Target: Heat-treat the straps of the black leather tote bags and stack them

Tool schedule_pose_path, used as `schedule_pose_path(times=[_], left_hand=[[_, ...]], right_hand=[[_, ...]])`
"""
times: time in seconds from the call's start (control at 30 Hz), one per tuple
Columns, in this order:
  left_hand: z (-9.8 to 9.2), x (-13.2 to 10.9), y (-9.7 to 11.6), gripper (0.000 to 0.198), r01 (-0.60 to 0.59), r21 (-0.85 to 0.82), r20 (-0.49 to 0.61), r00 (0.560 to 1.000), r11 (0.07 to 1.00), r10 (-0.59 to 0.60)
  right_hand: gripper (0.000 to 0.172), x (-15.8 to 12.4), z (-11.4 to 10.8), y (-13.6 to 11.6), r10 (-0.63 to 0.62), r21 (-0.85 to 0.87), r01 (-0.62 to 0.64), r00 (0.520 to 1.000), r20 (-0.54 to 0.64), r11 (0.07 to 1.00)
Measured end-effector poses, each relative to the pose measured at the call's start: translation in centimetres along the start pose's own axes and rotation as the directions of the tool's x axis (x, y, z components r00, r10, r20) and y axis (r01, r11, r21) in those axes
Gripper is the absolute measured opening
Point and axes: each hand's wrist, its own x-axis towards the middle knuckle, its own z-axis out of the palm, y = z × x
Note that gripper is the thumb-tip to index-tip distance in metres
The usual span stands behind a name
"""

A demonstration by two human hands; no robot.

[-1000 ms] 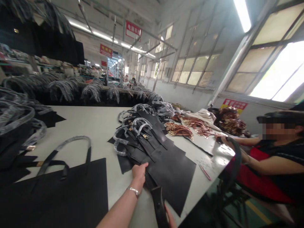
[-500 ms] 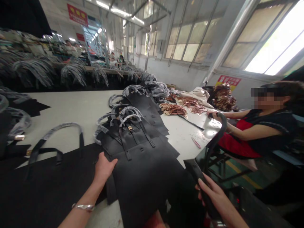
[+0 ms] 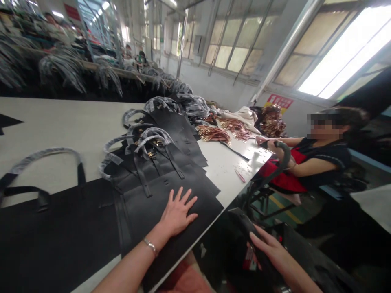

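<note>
My left hand (image 3: pixel 179 212) lies flat with fingers spread on a black leather bag panel (image 3: pixel 134 211). Straps with gold-coloured buckles (image 3: pixel 151 154) and plastic-wrapped handles (image 3: pixel 155 134) are at the panel's far end, on top of more black panels. Past the table's near edge, my right hand (image 3: pixel 269 248) is wrapped around a long black tool (image 3: pixel 244 224) with a blunt, flattish end; its exact kind is unclear. Left of my left hand lies another black panel (image 3: pixel 61 232) with a wrapped handle (image 3: pixel 49 154).
A co-worker (image 3: pixel 317 158) sits at the table's right side, behind a curved black tube (image 3: pixel 279 167). Bundles of brown straps with gold clasps (image 3: pixel 214 134) lie on the white table (image 3: pixel 76 118), and a small pink tool (image 3: pixel 240 175) rests near its right edge.
My left hand has moved from the panel's left edge onto its surface and spread its fingers. The right hand keeps the black tool, now slightly lower. The view has shifted to the right.
</note>
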Motion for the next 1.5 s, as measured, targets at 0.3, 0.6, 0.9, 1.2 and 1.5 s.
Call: schedule_pose_path(times=[0.3,0.6,0.9,1.2,1.5], left_hand=[[0.1,0.2,-0.7,0.06,0.09,0.054,-0.062,0.994,0.994,-0.087],[0.2,0.3,-0.8,0.062,0.09,0.022,-0.066,0.994,0.996,-0.088],[0.2,0.3,-0.8,0.062,0.082,-0.025,-0.065,0.994,0.996,-0.083],[-0.1,0.2,-0.8,0.063,0.087,-0.027,-0.061,0.994,0.996,-0.089],[-0.1,0.2,-0.8,0.062,0.08,-0.027,-0.061,0.995,0.996,-0.081]], right_hand=[[0.054,2.2,0.9,-2.1,0.03,0.019,-0.033,0.987,0.156,0.999],[0.032,5.0,1.9,-4.9,0.082,0.032,-0.089,0.98,0.184,0.996],[0.028,5.2,2.1,-4.6,0.084,0.047,-0.091,0.987,0.14,0.995],[0.026,4.5,0.6,-6.3,0.049,0.032,-0.051,0.998,0.046,0.998],[0.023,5.5,2.3,-5.6,0.075,0.044,-0.079,0.993,0.09,0.996]])
